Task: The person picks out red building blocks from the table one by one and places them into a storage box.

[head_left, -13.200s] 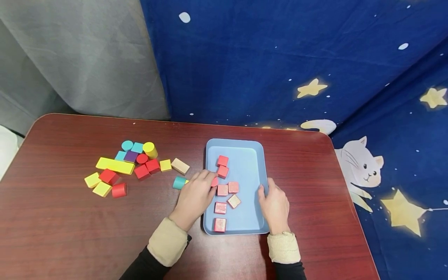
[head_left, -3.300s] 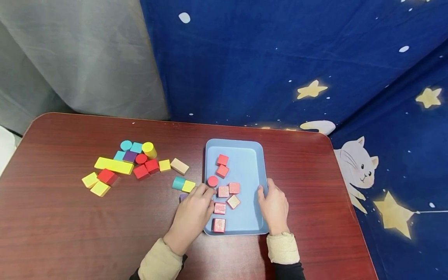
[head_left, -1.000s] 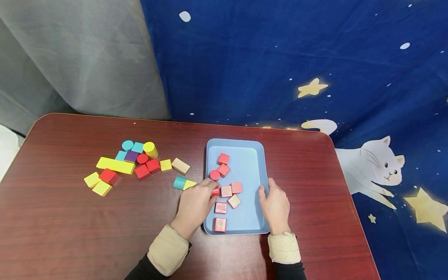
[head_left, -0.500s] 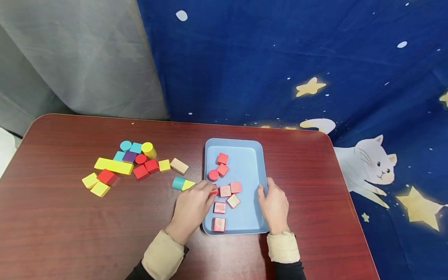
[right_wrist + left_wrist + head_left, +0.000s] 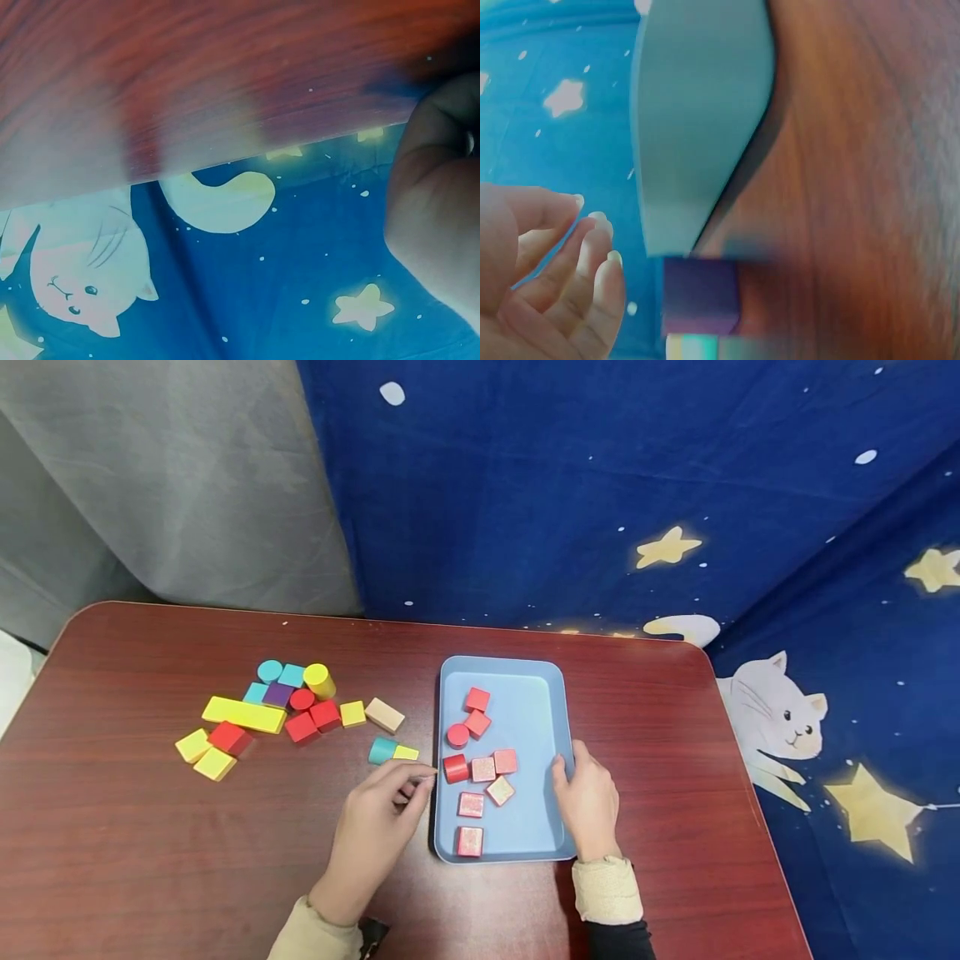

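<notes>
My left hand (image 5: 378,827) is just outside the left rim of a light blue tray (image 5: 536,810), its fingers loosely bent and holding nothing, as the left wrist view confirms. Just across that rim, a red cylinder (image 5: 455,768) lies on its side in the tray. Above it in the head view stands a red round block (image 5: 457,735). Several red and pinkish cubes (image 5: 471,805) and a tilted pale cube (image 5: 501,791) share the tray. My right hand (image 5: 588,802) grips the tray's right rim, thumb on the inner side. A purple block (image 5: 701,296) near the left hand shows in the left wrist view.
Left of the tray are a teal cylinder (image 5: 382,751), a yellow block (image 5: 406,753) and a plain wooden block (image 5: 386,715). Farther left lies a group of mixed blocks with a long yellow bar (image 5: 243,715). A curtain (image 5: 525,510) hangs behind the table.
The red cylinder, at first on the table's left, was brought into the tray by my left hand and let go. That hand has drawn back left and down. My right hand stays on the rim.
</notes>
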A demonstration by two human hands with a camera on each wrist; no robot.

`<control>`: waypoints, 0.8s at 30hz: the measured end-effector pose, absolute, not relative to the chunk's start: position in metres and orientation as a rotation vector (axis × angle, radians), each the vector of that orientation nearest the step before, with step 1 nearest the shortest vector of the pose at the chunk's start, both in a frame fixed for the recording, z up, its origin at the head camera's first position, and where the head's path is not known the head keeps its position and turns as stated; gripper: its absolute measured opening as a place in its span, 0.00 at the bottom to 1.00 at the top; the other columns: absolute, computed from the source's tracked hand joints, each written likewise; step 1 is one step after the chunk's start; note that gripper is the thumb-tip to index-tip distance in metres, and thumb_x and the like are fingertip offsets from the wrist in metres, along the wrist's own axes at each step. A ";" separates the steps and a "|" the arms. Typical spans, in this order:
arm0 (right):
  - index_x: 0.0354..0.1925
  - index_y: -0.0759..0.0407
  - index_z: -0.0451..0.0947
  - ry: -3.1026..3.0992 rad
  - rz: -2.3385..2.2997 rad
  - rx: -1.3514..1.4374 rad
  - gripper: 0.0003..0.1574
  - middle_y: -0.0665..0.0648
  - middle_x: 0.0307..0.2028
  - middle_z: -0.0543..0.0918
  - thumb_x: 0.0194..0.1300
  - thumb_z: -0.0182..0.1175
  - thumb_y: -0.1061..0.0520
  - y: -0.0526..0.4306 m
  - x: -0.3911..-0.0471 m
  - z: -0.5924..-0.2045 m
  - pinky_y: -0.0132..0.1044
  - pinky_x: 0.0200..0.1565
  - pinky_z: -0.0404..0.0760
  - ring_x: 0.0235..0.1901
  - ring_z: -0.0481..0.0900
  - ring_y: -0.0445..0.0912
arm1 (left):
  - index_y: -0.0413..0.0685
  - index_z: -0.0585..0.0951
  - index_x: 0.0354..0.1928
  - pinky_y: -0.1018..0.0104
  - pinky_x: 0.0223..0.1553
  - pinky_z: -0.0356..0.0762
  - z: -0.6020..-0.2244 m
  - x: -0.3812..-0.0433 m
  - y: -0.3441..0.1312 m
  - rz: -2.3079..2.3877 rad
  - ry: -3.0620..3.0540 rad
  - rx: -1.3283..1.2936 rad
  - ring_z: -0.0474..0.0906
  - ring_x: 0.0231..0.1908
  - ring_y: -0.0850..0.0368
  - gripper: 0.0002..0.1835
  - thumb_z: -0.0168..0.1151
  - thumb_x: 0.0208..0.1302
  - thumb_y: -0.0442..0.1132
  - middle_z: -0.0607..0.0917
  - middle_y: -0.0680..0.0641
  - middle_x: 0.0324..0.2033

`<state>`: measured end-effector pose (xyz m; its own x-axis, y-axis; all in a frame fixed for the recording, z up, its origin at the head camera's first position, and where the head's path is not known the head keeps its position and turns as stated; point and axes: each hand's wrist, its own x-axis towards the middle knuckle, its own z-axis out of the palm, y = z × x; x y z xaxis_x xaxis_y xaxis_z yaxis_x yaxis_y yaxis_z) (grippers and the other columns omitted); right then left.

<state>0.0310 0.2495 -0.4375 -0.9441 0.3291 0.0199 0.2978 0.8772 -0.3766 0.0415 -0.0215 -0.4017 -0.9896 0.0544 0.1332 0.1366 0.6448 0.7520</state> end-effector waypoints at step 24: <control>0.53 0.61 0.78 -2.972 0.577 -0.502 0.19 0.69 0.38 0.87 0.69 0.58 0.51 0.248 0.032 -0.435 0.60 0.30 0.79 0.34 0.85 0.67 | 0.40 0.76 0.62 0.48 0.44 0.79 -0.403 0.034 -0.110 -0.997 -2.727 0.286 0.78 0.45 0.44 0.28 0.71 0.59 0.33 0.82 0.38 0.48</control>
